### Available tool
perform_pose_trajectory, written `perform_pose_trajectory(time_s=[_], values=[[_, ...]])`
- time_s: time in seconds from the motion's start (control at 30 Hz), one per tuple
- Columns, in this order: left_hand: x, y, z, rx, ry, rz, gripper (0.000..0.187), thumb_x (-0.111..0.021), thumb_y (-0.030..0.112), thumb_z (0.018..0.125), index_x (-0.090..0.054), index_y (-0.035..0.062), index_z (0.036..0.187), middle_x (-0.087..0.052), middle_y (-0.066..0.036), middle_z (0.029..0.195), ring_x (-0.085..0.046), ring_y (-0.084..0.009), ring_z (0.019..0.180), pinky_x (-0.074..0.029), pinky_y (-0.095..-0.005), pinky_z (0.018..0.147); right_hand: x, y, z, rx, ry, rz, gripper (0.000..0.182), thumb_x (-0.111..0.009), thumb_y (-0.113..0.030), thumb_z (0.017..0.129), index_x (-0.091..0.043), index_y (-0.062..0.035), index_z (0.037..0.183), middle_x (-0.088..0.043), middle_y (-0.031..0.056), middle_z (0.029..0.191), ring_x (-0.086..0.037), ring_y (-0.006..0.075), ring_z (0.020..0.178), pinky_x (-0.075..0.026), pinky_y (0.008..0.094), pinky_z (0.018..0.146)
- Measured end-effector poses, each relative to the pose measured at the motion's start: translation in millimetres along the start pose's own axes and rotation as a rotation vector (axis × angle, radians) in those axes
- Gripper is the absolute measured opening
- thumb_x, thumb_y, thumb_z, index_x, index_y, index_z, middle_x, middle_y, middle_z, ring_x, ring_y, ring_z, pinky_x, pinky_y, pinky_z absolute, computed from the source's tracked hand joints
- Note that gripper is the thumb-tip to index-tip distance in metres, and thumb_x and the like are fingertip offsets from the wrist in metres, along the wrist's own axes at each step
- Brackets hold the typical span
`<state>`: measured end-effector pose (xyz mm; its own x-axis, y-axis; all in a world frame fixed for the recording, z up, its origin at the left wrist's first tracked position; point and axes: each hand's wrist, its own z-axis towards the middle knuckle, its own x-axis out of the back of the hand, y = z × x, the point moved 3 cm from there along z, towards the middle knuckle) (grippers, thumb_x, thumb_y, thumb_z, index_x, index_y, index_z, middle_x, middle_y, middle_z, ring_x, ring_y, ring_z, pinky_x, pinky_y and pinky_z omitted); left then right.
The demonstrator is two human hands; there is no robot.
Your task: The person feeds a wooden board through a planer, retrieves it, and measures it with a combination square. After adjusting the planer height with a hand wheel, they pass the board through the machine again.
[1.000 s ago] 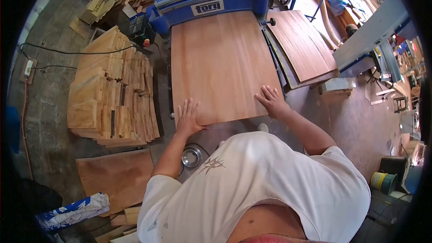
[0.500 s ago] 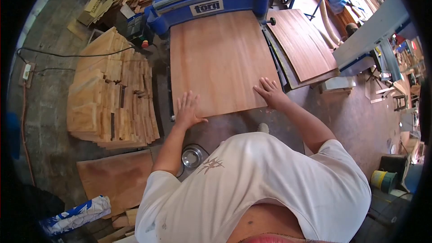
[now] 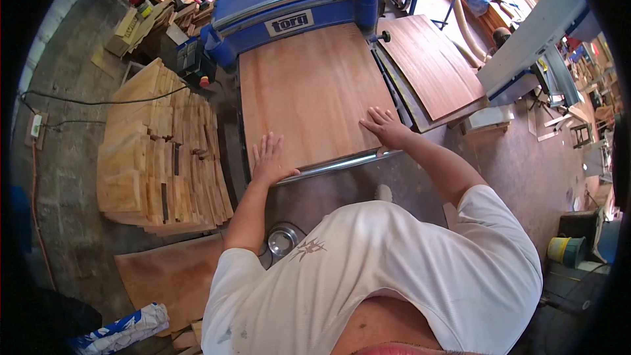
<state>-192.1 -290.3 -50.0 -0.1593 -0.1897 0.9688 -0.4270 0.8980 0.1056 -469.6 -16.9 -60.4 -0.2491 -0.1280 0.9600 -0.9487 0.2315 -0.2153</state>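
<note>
A broad, flat wooden panel (image 3: 309, 95) lies on the bed of a blue machine (image 3: 230, 14) lettered "torq". Its far edge is hidden under the machine's housing. My left hand (image 3: 268, 163) rests with spread fingers on the panel's near left corner. Flat on the near right corner is my right hand (image 3: 386, 128), fingers apart. Below the panel's near edge, a shiny metal roller (image 3: 342, 163) shows across the front of the bed.
Left of the machine stands a tall stack of wooden boards (image 3: 141, 158), with a cable crossing over it. Another wooden panel (image 3: 437, 66) lies to the right of the bed. A thin brown sheet (image 3: 171, 273) and a round metal bowl-like object (image 3: 282, 240) are on the floor.
The panel has slid farther under the blue machine, and the front roller has come into sight. My hands have stayed flat on its near corners. The view has shifted slightly.
</note>
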Motion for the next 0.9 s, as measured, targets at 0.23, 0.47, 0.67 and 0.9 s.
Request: perform_pose_trajectory(time_s=[0.23, 0.47, 0.67, 0.9], values=[[5, -7, 20, 0.011, -0.004, -0.018, 0.125, -0.076, 0.07, 0.056, -0.017, 0.0172, 0.154, -0.006, -0.016, 0.16, -0.003, -0.0324, 0.148, -0.003, -0.0534, 0.118, 22, 2, 11, 0.009, -0.009, 0.018, 0.117, -0.088, -0.036, 0.056, -0.023, -0.0173, 0.151, -0.018, 0.0268, 0.154, -0.014, 0.0427, 0.145, -0.021, 0.054, 0.115], [8, -14, 40, 0.02, -0.022, -0.014, 0.128, -0.078, 0.068, 0.054, -0.015, 0.0192, 0.154, -0.004, -0.016, 0.161, -0.003, -0.0334, 0.148, -0.004, -0.0536, 0.117, 29, 9, 26, 0.007, -0.003, 0.015, 0.116, -0.088, -0.035, 0.056, -0.023, -0.0167, 0.15, -0.018, 0.0265, 0.154, -0.014, 0.0421, 0.145, -0.021, 0.054, 0.115], [14, -18, 58, 0.045, -0.068, -0.01, 0.13, -0.077, 0.07, 0.053, -0.013, 0.0185, 0.154, -0.003, -0.016, 0.161, -0.001, -0.0336, 0.148, -0.005, -0.0551, 0.117, 28, 20, 43, -0.032, -0.036, 0.025, 0.116, -0.09, -0.031, 0.055, -0.024, -0.017, 0.15, -0.016, 0.0246, 0.155, -0.012, 0.0403, 0.146, -0.019, 0.0547, 0.116], [36, -8, 88, 0.063, -0.153, 0.037, 0.135, -0.081, 0.066, 0.052, -0.012, 0.0105, 0.153, -0.005, -0.026, 0.158, -0.007, -0.0443, 0.145, -0.014, -0.0565, 0.115, 31, 33, 63, -0.047, -0.042, 0.026, 0.12, -0.091, -0.03, 0.052, -0.023, -0.0177, 0.151, -0.016, 0.0236, 0.156, -0.012, 0.0394, 0.146, -0.019, 0.0544, 0.116]])
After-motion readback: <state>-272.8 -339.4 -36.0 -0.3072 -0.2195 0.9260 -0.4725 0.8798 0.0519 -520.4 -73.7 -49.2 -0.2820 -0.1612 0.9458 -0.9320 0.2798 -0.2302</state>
